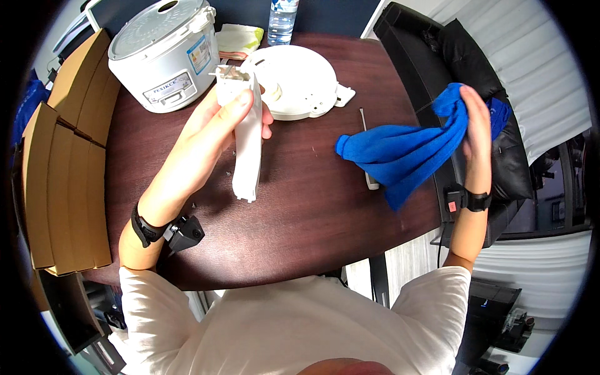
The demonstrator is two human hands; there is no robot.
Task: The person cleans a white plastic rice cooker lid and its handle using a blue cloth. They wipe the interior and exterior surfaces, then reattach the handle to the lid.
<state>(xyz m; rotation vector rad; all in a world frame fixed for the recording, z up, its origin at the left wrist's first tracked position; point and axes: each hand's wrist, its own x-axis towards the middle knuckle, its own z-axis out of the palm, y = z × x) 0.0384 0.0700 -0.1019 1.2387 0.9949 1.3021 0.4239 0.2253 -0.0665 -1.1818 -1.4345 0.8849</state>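
Toward ten o'clock, the left hand [209, 128] grips a long white plastic piece [248, 153]; a round white part [312, 75] lies near twelve. At two o'clock, the right hand [477, 125] grasps a blue cloth [409, 153] (partly hiding a slim tool [372, 182]).

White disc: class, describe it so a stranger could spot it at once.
On the dark table, find the cooker. Right of it, past the strip in the left hand, lies the disc. Unlike either neighbour, it is both flat and round.
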